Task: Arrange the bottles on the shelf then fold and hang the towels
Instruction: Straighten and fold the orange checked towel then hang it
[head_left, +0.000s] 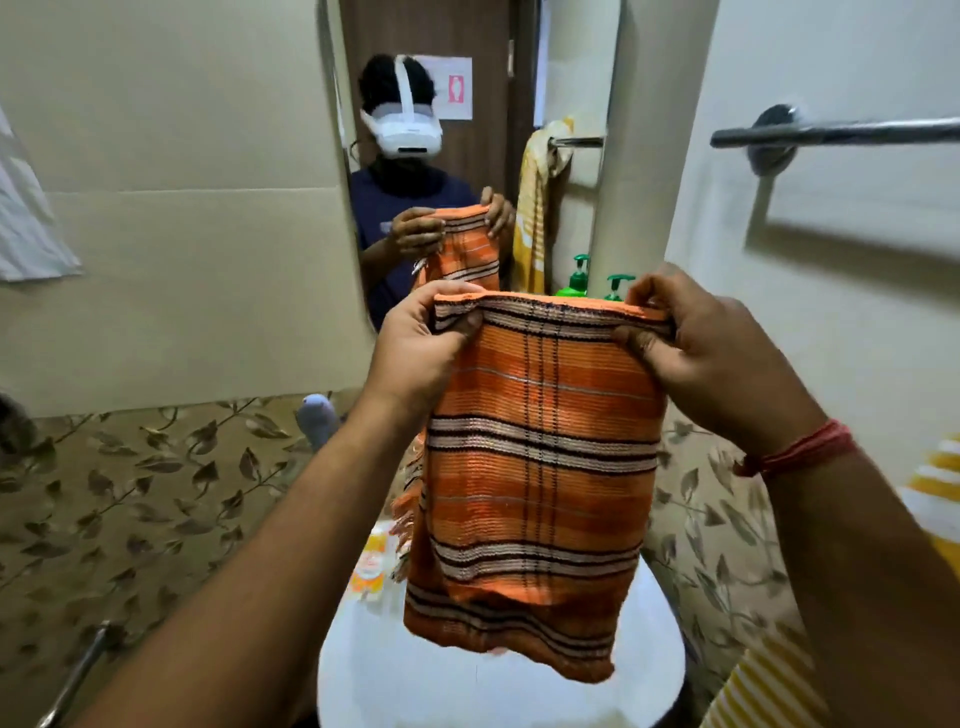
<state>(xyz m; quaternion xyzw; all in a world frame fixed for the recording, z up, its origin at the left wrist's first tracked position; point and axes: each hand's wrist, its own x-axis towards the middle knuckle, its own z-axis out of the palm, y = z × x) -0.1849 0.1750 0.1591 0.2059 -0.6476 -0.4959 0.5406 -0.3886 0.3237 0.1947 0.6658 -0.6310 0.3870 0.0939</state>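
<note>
An orange towel (535, 467) with black and white stripes hangs folded in front of me, above a white washbasin (467, 691). My left hand (421, 343) pinches its top left corner. My right hand (696, 338) pinches the top right corner. Two green pump bottles (579, 278) stand behind the towel's top edge, mostly hidden. A metal towel bar (841, 132) is fixed to the wall at upper right, with nothing on it.
A mirror (467, 171) ahead reflects me, the towel and a yellow towel on a bar. An orange soap packet (371, 569) lies by the basin. A yellow striped cloth (935, 488) shows at the right edge. Leaf-patterned tiles cover the lower wall.
</note>
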